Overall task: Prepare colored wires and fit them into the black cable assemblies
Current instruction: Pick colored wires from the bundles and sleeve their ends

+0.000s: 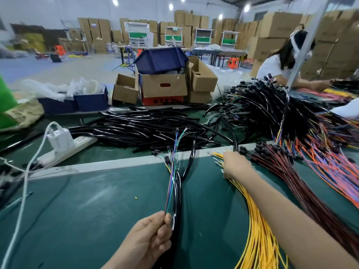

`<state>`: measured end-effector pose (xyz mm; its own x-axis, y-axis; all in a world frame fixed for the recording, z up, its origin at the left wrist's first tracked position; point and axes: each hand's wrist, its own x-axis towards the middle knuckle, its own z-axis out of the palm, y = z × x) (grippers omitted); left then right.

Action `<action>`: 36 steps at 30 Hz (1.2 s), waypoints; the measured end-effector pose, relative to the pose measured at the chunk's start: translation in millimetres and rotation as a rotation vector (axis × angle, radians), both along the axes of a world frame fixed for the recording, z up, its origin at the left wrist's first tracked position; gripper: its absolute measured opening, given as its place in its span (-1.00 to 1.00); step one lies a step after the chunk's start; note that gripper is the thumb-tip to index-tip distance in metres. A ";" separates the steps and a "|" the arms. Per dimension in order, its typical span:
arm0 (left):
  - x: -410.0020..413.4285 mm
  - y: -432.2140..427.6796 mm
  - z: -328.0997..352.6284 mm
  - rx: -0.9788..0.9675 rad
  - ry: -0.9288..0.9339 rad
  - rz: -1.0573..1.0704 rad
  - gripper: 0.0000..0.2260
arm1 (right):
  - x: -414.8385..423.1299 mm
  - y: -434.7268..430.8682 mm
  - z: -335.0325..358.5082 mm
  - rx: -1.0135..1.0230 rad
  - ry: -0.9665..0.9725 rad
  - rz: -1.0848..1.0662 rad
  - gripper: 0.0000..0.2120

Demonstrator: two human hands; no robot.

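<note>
My left hand [153, 237] grips a black cable assembly [177, 200] together with a few thin colored wires [172, 179] that fan upward over the green mat. My right hand [234, 165] reaches out to the far end of a bundle of yellow wires [258, 230] lying at the right, with its fingers curled down onto the wire tips. Whether it pinches a wire is hidden by the back of the hand. A bundle of dark red wires [295, 183] lies just right of the yellow ones.
A pile of black sleeves [147, 129] covers the middle of the table. Heaps of black harnesses [272, 109] and orange and purple wires [334, 167] fill the right. A white power strip with charger [64, 144] sits left. Cardboard boxes [165, 88] stand behind. Another person [279, 65] works at the far right.
</note>
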<state>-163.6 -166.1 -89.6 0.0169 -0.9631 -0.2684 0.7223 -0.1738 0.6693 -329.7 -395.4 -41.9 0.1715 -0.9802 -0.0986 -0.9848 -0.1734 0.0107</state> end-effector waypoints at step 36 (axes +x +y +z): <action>4.9 1.0 -8.4 -0.065 0.139 0.067 -0.78 | 75.4 48.8 78.6 0.001 -1.731 0.176 -0.73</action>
